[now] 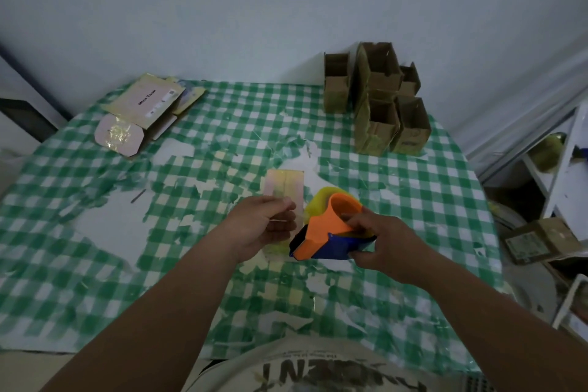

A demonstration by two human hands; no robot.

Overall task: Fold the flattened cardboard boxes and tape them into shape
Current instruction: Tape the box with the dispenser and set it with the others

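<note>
A small folded cardboard box (284,184) with yellowish tape along its top lies mid-table. My left hand (264,226) hovers over its near end and pinches a strip of clear tape between thumb and fingers. My right hand (378,239) grips an orange and blue tape dispenser (327,232) carrying a yellow tape roll (318,200), just right of the box. Several flattened boxes (149,105) lie stacked at the far left of the table.
Several folded brown boxes (378,99) are piled at the far right against the wall. The green checked tablecloth (222,124) is torn in patches. A white shelf (566,175) and another box (541,240) stand off the table's right edge.
</note>
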